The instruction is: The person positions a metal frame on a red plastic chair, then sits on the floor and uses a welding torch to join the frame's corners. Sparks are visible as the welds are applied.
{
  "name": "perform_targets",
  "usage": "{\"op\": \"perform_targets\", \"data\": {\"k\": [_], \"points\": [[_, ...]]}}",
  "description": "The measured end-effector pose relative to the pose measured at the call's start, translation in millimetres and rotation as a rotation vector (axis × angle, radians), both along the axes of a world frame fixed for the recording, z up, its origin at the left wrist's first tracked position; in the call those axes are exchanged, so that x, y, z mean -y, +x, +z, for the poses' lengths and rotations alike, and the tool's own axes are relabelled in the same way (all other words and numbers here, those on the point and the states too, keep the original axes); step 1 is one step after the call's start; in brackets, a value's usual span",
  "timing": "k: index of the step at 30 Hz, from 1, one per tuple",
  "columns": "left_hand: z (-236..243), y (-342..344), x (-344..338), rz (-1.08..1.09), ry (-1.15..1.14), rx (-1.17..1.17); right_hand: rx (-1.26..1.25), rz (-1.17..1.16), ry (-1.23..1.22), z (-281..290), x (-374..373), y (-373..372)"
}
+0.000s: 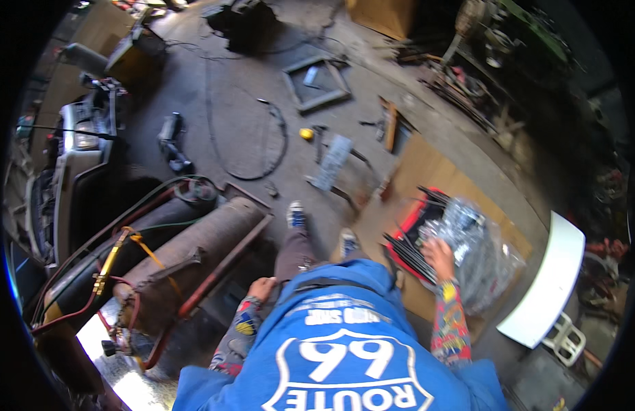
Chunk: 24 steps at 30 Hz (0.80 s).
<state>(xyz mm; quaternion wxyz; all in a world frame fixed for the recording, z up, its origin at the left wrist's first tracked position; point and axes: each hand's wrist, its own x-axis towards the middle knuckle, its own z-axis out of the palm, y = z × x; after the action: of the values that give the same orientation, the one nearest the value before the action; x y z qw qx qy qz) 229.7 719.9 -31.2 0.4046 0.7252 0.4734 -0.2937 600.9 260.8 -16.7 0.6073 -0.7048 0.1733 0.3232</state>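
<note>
My right hand [439, 258] is over the left edge of a crumpled clear plastic bag [485, 257], its fingers apart and pointing away from me. It touches or hovers just above the bag; I cannot tell which. Under the bag's left side lies a red and black piece [408, 229] with dark slats or rods, partly covered by the plastic. Beside my left thigh hangs my left hand [262, 288], its fingers loosely curled, with nothing visible in them. Both sit on or near a flat sheet of brown cardboard [427, 168] on the right.
Two gas cylinders [187, 240] with hoses stand in a red-framed cart at left. Behind them is a vehicle front part [84, 137]. A coiled cable [245, 177], a metal frame [317, 82] and tools lie on the floor ahead. A white curved panel [547, 281] is at right.
</note>
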Motion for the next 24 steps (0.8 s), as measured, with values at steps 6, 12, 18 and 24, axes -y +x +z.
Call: {"op": "perform_targets", "data": {"k": [6, 12, 18, 24], "points": [[-16.3, 76.2, -155.4, -0.136, -0.082, -0.054, -0.327, -0.412, -0.208, -50.5, -58.3, -96.1], [-2.9, 156.6, -318.1, -0.010, 0.042, 0.135, -0.392, -0.193, -0.252, -48.9, -229.0, -96.4], [-12.8, 169.0, -384.7, -0.234, 0.231, 0.182, -0.325, -0.154, -0.275, -17.7, -279.0, -92.4], [-55.0, 148.6, -368.7, 0.119, -0.280, -0.042, -0.176, -0.292, -0.077, -12.4, -227.6, -104.2]]}}
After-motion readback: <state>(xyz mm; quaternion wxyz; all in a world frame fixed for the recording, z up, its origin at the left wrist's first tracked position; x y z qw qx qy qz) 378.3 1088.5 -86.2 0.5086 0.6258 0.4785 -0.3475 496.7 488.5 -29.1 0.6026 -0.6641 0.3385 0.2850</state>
